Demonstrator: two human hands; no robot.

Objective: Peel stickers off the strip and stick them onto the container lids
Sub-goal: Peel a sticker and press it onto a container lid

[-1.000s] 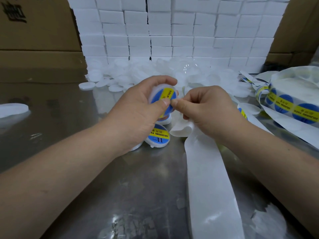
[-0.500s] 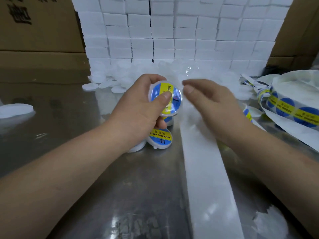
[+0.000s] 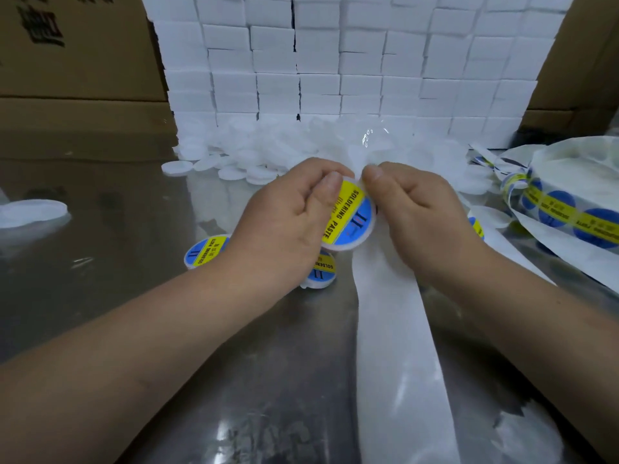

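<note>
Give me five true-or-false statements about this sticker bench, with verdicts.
1. The left hand holds a stickered lid. True.
2. The sticker roll lies at the left of the table. False: it lies at the right.
3. A loose labelled lid lies on the table left of the left hand. True.
4. The heap of bare lids at the back is black. False: it is white.
5. The backing strip running toward the viewer carries stickers. False: it is bare.
</note>
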